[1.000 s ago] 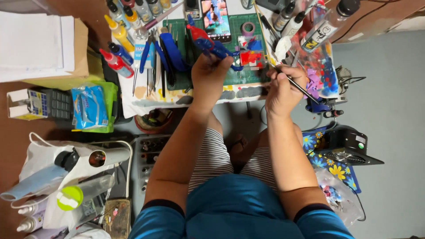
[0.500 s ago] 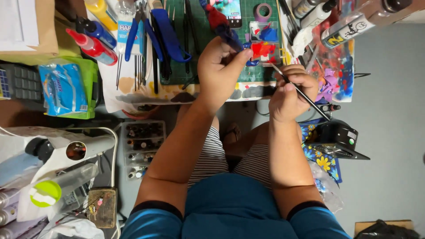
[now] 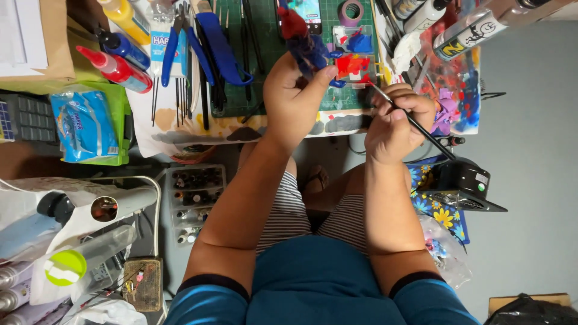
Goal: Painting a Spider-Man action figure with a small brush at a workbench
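Observation:
My left hand (image 3: 295, 96) grips a small red and blue figure (image 3: 304, 42) above the green cutting mat (image 3: 265, 54). My right hand (image 3: 394, 117) holds a thin black paintbrush (image 3: 415, 123), whose tip points up and left toward a clear palette with red and blue paint (image 3: 355, 57). The two hands are a little apart, over the front edge of the paint-stained work table. A phone (image 3: 304, 12) lies on the mat beyond the figure.
Blue-handled pliers (image 3: 220, 45) and several thin tools lie left on the mat. Red, blue and yellow paint bottles (image 3: 117, 66) sit at far left, with a blue wipes packet (image 3: 84, 123). A tape roll (image 3: 351, 11), spray cans (image 3: 481, 30) and a black device (image 3: 463, 180) are at right.
The view has dropped closer to the table. My left hand has raised the figure slightly, and my right hand has brought the brush tip up toward the palette.

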